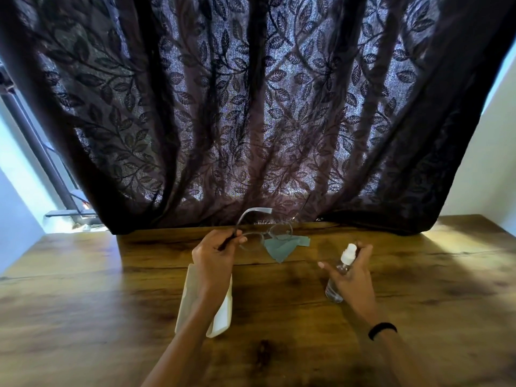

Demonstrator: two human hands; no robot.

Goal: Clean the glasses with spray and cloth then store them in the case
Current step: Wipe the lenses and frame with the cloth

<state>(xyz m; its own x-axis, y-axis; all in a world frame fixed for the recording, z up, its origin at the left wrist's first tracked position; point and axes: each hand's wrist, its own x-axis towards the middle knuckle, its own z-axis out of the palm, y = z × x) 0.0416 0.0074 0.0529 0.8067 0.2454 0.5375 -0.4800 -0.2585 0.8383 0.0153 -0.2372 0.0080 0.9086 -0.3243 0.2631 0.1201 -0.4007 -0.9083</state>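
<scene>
My left hand pinches one temple of the clear-framed glasses and holds them above the wooden table, lenses pointing right, the other temple sticking up. A grey-blue cloth lies on the table just beyond the lenses. My right hand grips a small clear spray bottle with a white nozzle, tilted so the nozzle points toward the glasses; the forefinger reaches over the nozzle top. A white glasses case lies open under my left forearm, partly hidden by it.
A dark leaf-patterned curtain hangs along the table's far edge. White walls stand at both sides. A black band sits on my right wrist.
</scene>
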